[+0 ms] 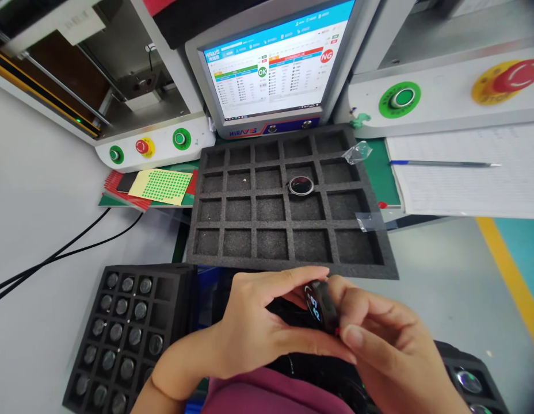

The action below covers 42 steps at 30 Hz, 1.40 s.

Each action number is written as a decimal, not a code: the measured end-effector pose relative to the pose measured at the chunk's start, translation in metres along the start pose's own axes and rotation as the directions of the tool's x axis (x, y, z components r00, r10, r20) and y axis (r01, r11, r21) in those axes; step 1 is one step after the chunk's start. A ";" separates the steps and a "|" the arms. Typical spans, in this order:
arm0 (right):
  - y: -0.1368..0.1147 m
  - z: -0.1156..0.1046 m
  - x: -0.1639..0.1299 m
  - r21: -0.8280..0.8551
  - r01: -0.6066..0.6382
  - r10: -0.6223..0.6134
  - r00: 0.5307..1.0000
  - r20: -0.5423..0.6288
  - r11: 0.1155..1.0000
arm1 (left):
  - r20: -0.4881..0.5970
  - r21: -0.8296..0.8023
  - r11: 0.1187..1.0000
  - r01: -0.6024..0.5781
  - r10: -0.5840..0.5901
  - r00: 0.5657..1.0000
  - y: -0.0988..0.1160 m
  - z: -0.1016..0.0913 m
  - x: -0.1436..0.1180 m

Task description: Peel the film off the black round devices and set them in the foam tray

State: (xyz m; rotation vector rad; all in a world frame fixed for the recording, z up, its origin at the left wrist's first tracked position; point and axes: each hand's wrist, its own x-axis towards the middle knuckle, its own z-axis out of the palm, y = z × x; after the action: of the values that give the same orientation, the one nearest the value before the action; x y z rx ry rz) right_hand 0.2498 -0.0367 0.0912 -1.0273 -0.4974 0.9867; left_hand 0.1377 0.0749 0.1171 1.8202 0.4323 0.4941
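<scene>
Bright, even light; edges bowed, lit monitor point(271, 69) slightly washed.

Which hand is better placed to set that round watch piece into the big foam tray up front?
Probably the right hand: its fingers pinch the watch piece by the edge, and the foam tray lies just beyond. The left hand only steadies it from the other side.

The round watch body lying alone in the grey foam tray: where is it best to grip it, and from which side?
Probably from straight above, with fingertips on opposite sides of its metal rim. The round watch body lies flat, dark face up, in a cell of the grey foam tray. The cell walls stand close around it, so a sideways approach looks blocked, and pinching the rim keeps fingers off the face.
</scene>
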 end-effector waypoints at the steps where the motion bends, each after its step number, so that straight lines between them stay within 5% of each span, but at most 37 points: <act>1: 0.001 0.000 0.000 0.004 0.001 -0.001 1.000 -0.008 1.000 | -0.002 -0.003 1.000 -0.009 0.009 1.000 0.000 0.000 0.000; 16: 0.011 0.007 0.004 0.150 0.003 0.001 1.000 -0.028 0.989 | 0.040 0.157 0.985 -0.072 0.066 0.997 0.003 -0.006 0.000; 20: 0.020 0.004 0.007 0.033 0.105 -0.103 0.992 -0.074 0.994 | 0.059 0.191 0.979 -0.075 0.065 0.996 0.004 -0.008 -0.001; 26: 0.017 0.004 0.012 0.120 0.067 -0.106 0.930 0.352 0.990 | 0.175 -0.022 0.998 0.063 -0.058 0.983 0.004 -0.010 0.000; 37: 0.031 0.005 0.011 0.120 0.101 -0.126 0.967 0.220 0.988 | 0.278 -0.239 0.964 0.118 -0.049 0.959 -0.015 -0.009 0.002; 42: 0.025 0.000 0.006 0.223 -0.057 0.014 0.982 0.190 0.973 | 0.326 -0.574 0.761 0.302 -0.126 0.937 -0.020 -0.002 0.004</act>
State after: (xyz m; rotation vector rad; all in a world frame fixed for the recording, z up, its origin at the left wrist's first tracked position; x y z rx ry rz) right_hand 0.2416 -0.0270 0.0687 -0.7432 -0.5080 1.1508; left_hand 0.1388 0.0840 0.0992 1.1500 0.2445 0.1808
